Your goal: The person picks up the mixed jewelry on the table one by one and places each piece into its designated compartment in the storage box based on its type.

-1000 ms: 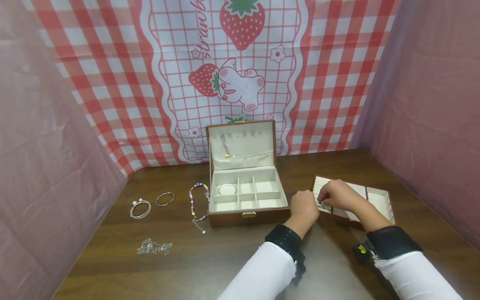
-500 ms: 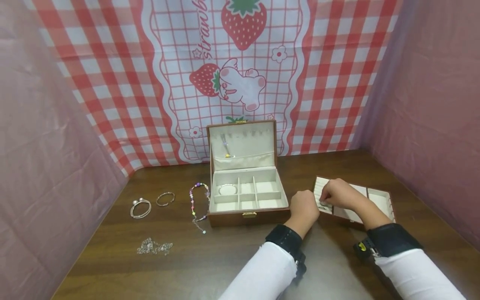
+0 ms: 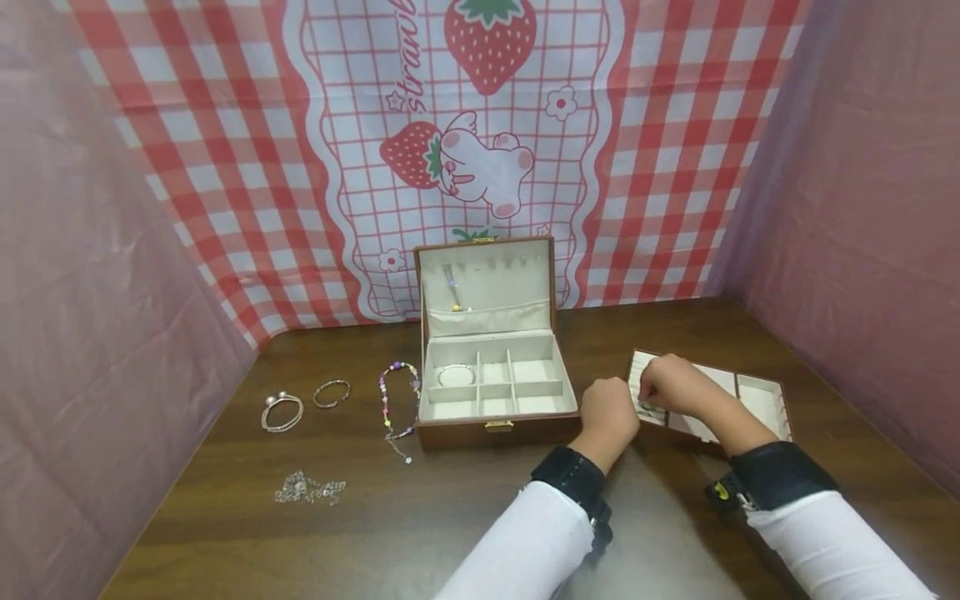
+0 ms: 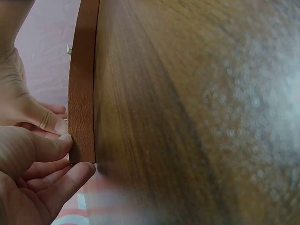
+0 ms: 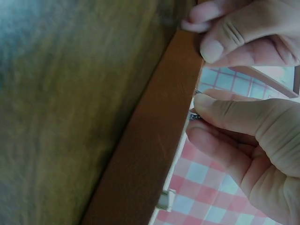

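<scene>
In the head view, a brown jewelry tray (image 3: 701, 425) with a cream lining lies on the table at right. My left hand (image 3: 609, 412) holds its near left corner; in the left wrist view the thumb and fingers (image 4: 77, 180) pinch the brown side wall. Over the ridged ring section at the tray's left end is my right hand (image 3: 678, 387). Its thumb and forefinger pinch a small silver ring (image 5: 195, 115), seen in the right wrist view at the tray's upper edge. The fingers partly hide the ring.
An open jewelry box (image 3: 495, 437) stands mid-table, with a bracelet (image 3: 456, 367) in one compartment. To its left lie a beaded necklace (image 3: 384, 400), a silver bangle (image 3: 332, 404), a bracelet with pearls (image 3: 282, 427) and a silver chain (image 3: 307, 489). A checked cloth (image 3: 675, 167) hangs behind.
My right fingertips have shifted slightly at the tray's ring section. The left hand keeps its hold on the corner, and the other jewelry lies as before.
</scene>
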A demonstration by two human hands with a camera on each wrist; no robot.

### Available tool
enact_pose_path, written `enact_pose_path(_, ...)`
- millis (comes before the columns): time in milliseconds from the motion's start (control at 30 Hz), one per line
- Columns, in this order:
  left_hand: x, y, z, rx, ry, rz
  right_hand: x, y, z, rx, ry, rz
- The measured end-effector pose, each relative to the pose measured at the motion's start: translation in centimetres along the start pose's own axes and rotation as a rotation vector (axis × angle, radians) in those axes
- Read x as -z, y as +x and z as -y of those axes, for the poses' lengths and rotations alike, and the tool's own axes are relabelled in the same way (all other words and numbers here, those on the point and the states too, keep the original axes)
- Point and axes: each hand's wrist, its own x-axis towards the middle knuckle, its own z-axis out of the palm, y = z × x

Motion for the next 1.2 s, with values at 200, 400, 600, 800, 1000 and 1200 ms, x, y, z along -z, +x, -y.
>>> enact_pose_path(200, 0.0, 0.0, 0.1, -0.012, 0.000, -0.016, -0.6, 0.1, 0.1, 0.055, -0.001, -0.024)
enact_pose_path(400, 0.2, 0.1, 0.3, -0.022, 0.001, -0.013, -0.4, 0.3, -0.2, 0.036, 0.013, -0.004)
enact_pose_path(600, 0.1, 0.1, 0.3, -0.023, -0.008, -0.003, -0.1, 0.3, -0.2, -0.013, 0.079, 0.063)
enact_pose_path(800, 0.1, 0.1, 0.2, -0.011, -0.008, 0.011, 0.4, 0.0, 0.0, -0.051, 0.117, 0.090)
enact_pose_path(1000, 0.2, 0.1, 0.1, 0.004, -0.009, 0.015, 0.7, 0.1, 0.3, -0.043, 0.113, 0.064)
enact_pose_path(1200, -0.1, 0.1, 0.1, 0.021, -0.031, 0.025, 0.3, 0.1, 0.2, -0.020, 0.095, 0.062)
